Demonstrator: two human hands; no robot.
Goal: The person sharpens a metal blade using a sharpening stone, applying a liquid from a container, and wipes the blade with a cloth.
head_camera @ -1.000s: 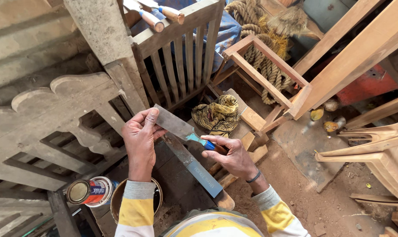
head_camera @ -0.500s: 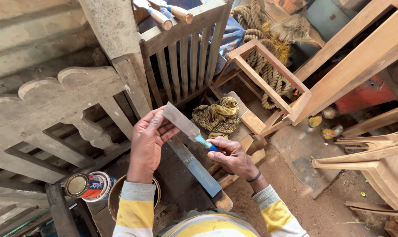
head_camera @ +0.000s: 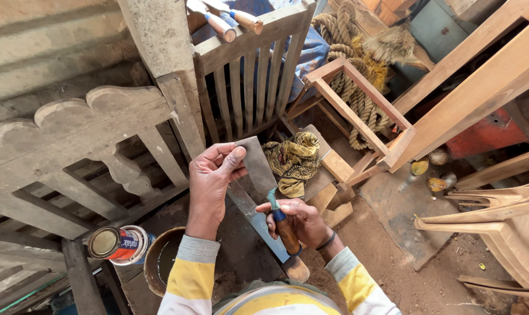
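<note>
My left hand [head_camera: 213, 177] pinches the lower edge of a flat grey rectangular sheet [head_camera: 257, 165] between thumb and fingers and holds it tilted upward. My right hand [head_camera: 304, 223] is closed around a small tool with a brown wooden handle [head_camera: 286, 232] and a blue-green collar [head_camera: 272, 199]. The tool points up, its tip just below the sheet's lower corner. Whether the tip touches the sheet is hard to tell. A long grey-blue strip [head_camera: 259, 224] lies under both hands.
A tin can [head_camera: 116, 242] and a round brown bowl [head_camera: 158, 263] sit at lower left. A slatted chair back [head_camera: 254, 76], a carved wooden panel [head_camera: 83, 125], a patterned cloth [head_camera: 294, 158], a rope coil [head_camera: 357, 87], wooden frames [head_camera: 366, 114] and a pale chair [head_camera: 497, 217] surround me.
My right hand has pulled back from the sheet's edge toward me and turned the tool more upright. My left hand keeps hold of the sheet.
</note>
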